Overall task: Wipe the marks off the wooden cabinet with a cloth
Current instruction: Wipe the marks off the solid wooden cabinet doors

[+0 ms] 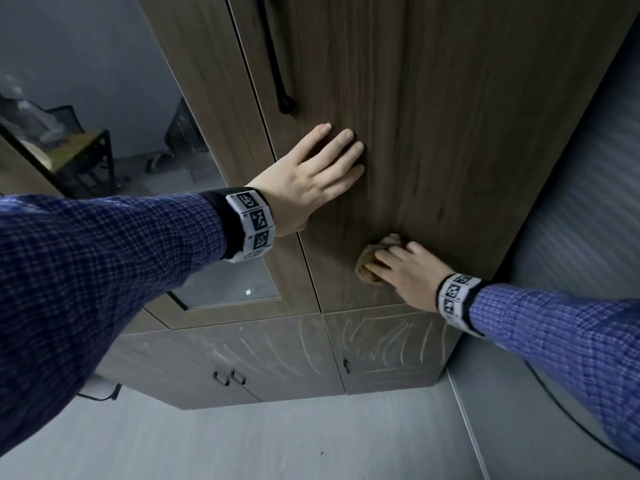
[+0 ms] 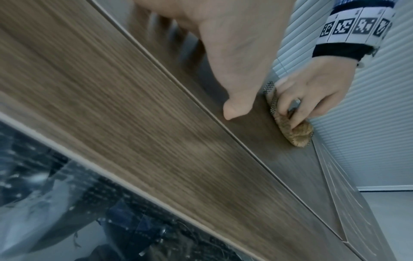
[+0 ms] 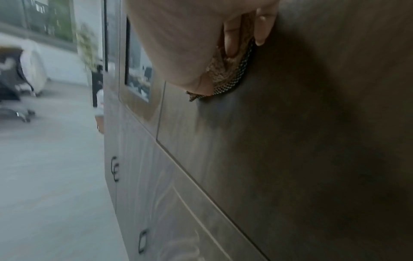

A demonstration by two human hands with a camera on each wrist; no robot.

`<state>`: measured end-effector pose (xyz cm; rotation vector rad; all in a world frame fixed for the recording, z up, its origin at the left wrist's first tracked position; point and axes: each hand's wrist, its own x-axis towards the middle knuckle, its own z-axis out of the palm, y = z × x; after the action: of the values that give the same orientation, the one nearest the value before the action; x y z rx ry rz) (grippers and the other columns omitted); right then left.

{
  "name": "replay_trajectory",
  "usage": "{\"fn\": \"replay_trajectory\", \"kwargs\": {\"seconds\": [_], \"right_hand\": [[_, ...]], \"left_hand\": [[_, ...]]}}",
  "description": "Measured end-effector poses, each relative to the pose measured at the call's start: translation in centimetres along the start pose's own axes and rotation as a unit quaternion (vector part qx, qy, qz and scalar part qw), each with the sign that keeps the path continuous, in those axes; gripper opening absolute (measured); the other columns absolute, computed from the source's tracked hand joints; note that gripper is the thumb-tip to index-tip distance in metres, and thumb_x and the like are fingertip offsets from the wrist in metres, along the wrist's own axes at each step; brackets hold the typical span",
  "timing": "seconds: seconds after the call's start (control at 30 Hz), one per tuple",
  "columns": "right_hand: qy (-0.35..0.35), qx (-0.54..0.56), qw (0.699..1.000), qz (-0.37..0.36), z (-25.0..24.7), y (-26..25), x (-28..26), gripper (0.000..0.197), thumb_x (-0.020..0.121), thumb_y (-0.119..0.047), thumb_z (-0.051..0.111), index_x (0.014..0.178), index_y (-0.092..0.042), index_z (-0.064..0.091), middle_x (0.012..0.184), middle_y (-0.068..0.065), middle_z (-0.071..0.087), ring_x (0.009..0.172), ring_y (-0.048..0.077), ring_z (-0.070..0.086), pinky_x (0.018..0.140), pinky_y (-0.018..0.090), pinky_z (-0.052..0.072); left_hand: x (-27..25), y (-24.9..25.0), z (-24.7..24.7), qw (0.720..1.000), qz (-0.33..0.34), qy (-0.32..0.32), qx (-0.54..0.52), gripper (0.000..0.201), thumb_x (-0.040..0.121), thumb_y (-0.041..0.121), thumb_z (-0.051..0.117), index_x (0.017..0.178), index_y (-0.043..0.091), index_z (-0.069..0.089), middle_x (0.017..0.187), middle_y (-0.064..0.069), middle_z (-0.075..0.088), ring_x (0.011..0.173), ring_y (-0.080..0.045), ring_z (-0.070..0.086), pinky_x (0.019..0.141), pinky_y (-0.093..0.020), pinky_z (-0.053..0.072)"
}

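Observation:
The wooden cabinet (image 1: 450,133) fills the head view. My left hand (image 1: 332,157) lies flat on its tall door with straight fingers and holds nothing; the left wrist view shows this left hand (image 2: 234,53) from behind. Lower on the same door, my right hand (image 1: 405,271) grips a bunched brown cloth (image 1: 369,263) and presses it against the wood near the door's bottom right. Fingers curl over the cloth (image 2: 299,134) and sink into its folds (image 3: 225,70). Pale chalk-like marks (image 1: 391,337) streak the small lower doors, with more marks (image 1: 263,348) to the left.
A long black handle (image 1: 277,64) runs down the tall door above my left hand. A glass-fronted door (image 1: 104,98) stands to the left. Small black pulls (image 1: 228,377) sit on the lower doors. A ribbed grey wall (image 1: 588,168) adjoins the cabinet's right side. Grey floor (image 1: 277,438) below.

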<state>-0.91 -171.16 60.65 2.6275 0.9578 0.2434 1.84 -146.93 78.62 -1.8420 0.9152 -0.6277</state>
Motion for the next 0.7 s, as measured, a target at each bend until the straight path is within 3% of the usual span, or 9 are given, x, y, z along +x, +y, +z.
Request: {"fn": "replay_trajectory", "kwargs": {"seconds": [0.1, 0.27, 0.43, 0.53, 0.6, 0.7], "right_hand": [[-0.007, -0.040, 0.999, -0.007, 1.1, 2.3, -2.4, 0.064, 0.081, -0.026, 0.059, 0.143, -0.021, 0.045, 0.131, 0.003, 0.047, 0.107, 0.023, 0.050, 0.081, 0.040, 0.036], [0.108, -0.035, 0.993, -0.007, 0.8, 5.4, -3.2, 0.043, 0.077, -0.013, 0.064, 0.120, -0.018, 0.065, 0.106, 0.007, 0.058, 0.087, 0.028, 0.055, 0.070, 0.040, 0.036], [0.168, 0.005, 0.985, 0.027, 3.2, 4.9, -3.2, 0.043, 0.078, -0.007, 0.068, 0.120, -0.018, 0.066, 0.109, 0.008, 0.057, 0.089, 0.028, 0.055, 0.070, 0.040, 0.038], [0.188, 0.013, 0.981, 0.035, 4.9, 4.7, -3.5, 0.045, 0.078, -0.004, 0.069, 0.120, -0.018, 0.066, 0.111, 0.008, 0.058, 0.089, 0.028, 0.053, 0.071, 0.040, 0.038], [0.196, 0.022, 0.979, 0.046, 5.1, 4.6, -3.4, 0.043, 0.078, -0.003, 0.068, 0.118, -0.018, 0.067, 0.110, 0.008, 0.060, 0.089, 0.029, 0.054, 0.072, 0.041, 0.038], [0.200, 0.042, 0.976, 0.070, 5.0, 4.2, -3.2, 0.039, 0.078, -0.003, 0.067, 0.114, -0.018, 0.069, 0.106, 0.007, 0.061, 0.086, 0.029, 0.054, 0.071, 0.041, 0.038]], "left_hand": [[-0.1, 0.5, 0.0, 1.000, -0.014, 0.000, -0.010, 0.115, 0.080, 0.062, 0.060, 0.159, 0.006, -0.002, 0.164, -0.024, -0.003, 0.152, -0.044, 0.002, 0.122, -0.061, 0.010], [0.1, 2.0, -0.2, 0.998, -0.049, 0.003, -0.033, 0.102, 0.084, 0.052, 0.052, 0.159, 0.005, 0.001, 0.164, -0.024, -0.003, 0.152, -0.045, 0.003, 0.122, -0.061, 0.012], [0.0, 5.2, 0.2, 0.990, -0.099, 0.004, -0.095, 0.081, 0.091, 0.035, 0.040, 0.158, 0.004, 0.008, 0.165, -0.023, 0.001, 0.153, -0.042, 0.006, 0.123, -0.060, 0.010], [-1.4, 7.9, 0.9, 0.981, -0.093, -0.006, -0.168, 0.081, 0.085, 0.034, 0.036, 0.158, 0.006, 0.017, 0.164, -0.025, 0.009, 0.152, -0.043, 0.008, 0.123, -0.059, 0.005], [-3.0, 10.0, 1.7, 0.976, -0.063, -0.010, -0.210, 0.083, 0.081, 0.036, 0.040, 0.156, 0.006, 0.025, 0.162, -0.026, 0.018, 0.151, -0.043, 0.013, 0.124, -0.058, 0.005], [-5.3, 13.3, 3.5, 0.969, -0.005, -0.031, -0.244, 0.085, 0.074, 0.038, 0.063, 0.148, 0.003, 0.041, 0.157, -0.027, 0.030, 0.149, -0.044, 0.022, 0.124, -0.057, 0.006]]}}
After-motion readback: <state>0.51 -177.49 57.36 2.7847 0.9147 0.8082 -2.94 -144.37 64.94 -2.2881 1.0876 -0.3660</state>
